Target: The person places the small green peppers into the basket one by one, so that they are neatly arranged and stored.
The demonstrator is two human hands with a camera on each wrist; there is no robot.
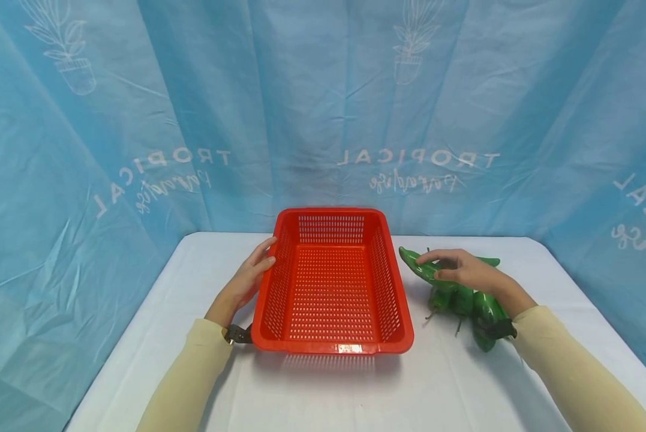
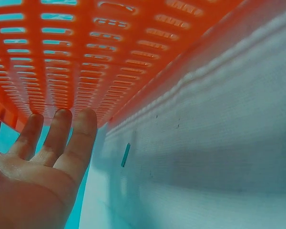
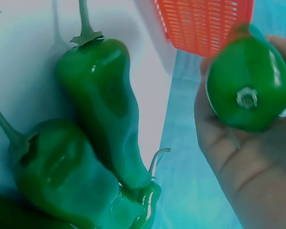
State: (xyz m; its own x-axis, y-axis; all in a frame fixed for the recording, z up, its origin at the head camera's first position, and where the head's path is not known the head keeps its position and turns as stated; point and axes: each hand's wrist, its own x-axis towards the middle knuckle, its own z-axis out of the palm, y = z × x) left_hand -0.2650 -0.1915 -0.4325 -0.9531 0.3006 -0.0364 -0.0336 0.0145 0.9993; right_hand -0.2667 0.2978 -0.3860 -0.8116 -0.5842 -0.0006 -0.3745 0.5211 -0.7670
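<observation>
A red plastic basket (image 1: 330,347) with slotted walls stands in the middle of the table, nothing inside it. My left hand (image 1: 249,275) is at its left side, and in the left wrist view the fairly straight fingers (image 2: 57,138) touch the outer wall. To the right of the basket, my right hand (image 1: 463,268) holds a long green pepper (image 1: 417,267) between thumb and fingers, its tip pointing toward the basket. The right wrist view looks at the stem end of this held pepper (image 3: 248,86). Below that hand lie several more green peppers (image 1: 484,318) with stems.
A white cloth covers the table (image 1: 355,396). Blue printed curtains (image 1: 312,108) hang behind it and at both sides. In the right wrist view, loose peppers (image 3: 97,105) lie close beside the right hand.
</observation>
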